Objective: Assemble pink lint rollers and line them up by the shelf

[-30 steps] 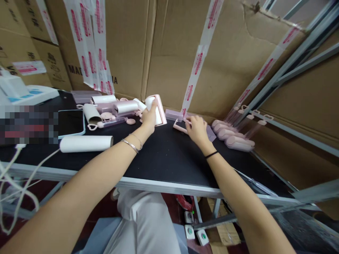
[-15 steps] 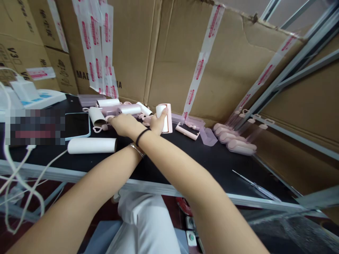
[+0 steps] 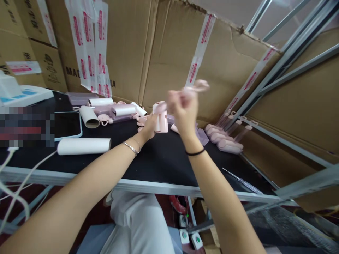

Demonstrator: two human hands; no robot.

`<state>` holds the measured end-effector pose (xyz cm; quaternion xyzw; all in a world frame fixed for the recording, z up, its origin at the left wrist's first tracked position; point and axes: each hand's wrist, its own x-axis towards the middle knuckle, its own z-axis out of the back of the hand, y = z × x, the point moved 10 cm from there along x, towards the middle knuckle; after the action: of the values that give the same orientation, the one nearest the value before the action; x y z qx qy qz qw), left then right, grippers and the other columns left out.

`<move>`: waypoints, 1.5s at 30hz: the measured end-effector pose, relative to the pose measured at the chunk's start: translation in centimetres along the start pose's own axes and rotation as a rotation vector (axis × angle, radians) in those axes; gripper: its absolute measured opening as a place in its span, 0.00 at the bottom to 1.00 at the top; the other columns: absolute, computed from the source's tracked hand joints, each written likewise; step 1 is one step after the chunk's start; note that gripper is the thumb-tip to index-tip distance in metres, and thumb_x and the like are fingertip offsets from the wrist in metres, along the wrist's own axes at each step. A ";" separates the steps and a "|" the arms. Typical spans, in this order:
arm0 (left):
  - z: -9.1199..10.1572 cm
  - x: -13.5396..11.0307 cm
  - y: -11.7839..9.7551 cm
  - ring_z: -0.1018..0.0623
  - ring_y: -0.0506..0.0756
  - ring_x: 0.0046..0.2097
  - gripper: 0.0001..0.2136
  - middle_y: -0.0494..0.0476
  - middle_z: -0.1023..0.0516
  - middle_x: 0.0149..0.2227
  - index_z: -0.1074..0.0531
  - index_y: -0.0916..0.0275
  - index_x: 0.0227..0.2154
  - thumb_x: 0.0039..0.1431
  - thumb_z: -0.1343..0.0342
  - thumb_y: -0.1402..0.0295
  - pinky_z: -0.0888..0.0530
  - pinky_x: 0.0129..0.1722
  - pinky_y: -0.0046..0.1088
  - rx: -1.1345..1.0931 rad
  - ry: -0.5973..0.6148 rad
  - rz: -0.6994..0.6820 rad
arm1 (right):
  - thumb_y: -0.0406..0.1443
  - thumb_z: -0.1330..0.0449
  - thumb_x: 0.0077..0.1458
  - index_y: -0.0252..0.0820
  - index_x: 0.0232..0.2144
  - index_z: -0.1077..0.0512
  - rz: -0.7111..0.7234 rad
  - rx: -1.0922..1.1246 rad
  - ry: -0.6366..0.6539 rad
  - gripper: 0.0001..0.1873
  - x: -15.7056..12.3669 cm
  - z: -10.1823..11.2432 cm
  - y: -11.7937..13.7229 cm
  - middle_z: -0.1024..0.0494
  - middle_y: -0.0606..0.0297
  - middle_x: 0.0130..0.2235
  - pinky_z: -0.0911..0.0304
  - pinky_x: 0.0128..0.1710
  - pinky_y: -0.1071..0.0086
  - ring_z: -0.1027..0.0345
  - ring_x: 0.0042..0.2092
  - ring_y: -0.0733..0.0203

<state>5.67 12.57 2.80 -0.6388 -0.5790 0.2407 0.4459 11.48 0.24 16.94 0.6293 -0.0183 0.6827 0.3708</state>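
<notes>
My left hand is closed round a lint roller with a pink shell and a white roll, held upright over the black table. Just right of it, my right hand is raised and closed on a pink looped piece. That piece is smeared by motion; its loop sticks out to the upper right. A pale blurred end reaches left to the top of the lint roller; whether it touches cannot be made out. Behind my right hand lies a partly hidden pink shell part.
White paper rolls, pink looped caps and purplish clear covers lie at left, near a phone and power strip. Several pink rollers and a screwdriver are at right. Cardboard stands behind.
My right hand has left the loose parts at left, uncrossed from my left arm and risen to the right with a pink looped piece. My left hand still holds the lint roller.
</notes>
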 end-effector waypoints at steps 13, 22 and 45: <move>-3.2 -1.7 1.1 0.25 0.49 0.23 0.22 0.50 0.26 0.23 0.34 0.64 0.31 0.46 0.37 0.50 0.26 0.27 0.25 -0.028 0.123 0.002 | 0.47 0.37 0.45 0.45 0.31 0.41 -0.543 0.653 -0.396 0.19 -6.5 6.5 -12.8 0.29 0.74 0.26 0.33 0.21 0.75 0.32 0.23 0.70; -1.7 -1.5 1.6 0.26 0.49 0.24 0.24 0.50 0.26 0.25 0.35 0.63 0.33 0.44 0.37 0.48 0.27 0.28 0.26 -0.034 -0.016 0.024 | 0.47 0.34 0.43 0.42 0.30 0.36 -0.453 0.651 -0.288 0.20 -6.2 6.1 -12.0 0.25 0.69 0.32 0.30 0.25 0.73 0.29 0.29 0.68; -4.2 -1.6 0.0 0.26 0.57 0.48 0.19 0.62 0.26 0.46 0.37 0.66 0.47 0.59 0.48 0.56 0.30 0.48 0.34 0.347 0.177 -0.145 | 0.41 0.37 0.49 0.42 0.31 0.38 -0.676 0.802 -0.318 0.14 -7.9 4.6 -14.6 0.26 0.73 0.26 0.30 0.30 0.75 0.28 0.27 0.69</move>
<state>8.76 9.85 4.53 -0.5275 -0.5319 0.2471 0.6147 22.58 4.78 4.57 0.7876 0.3907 0.3755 0.2932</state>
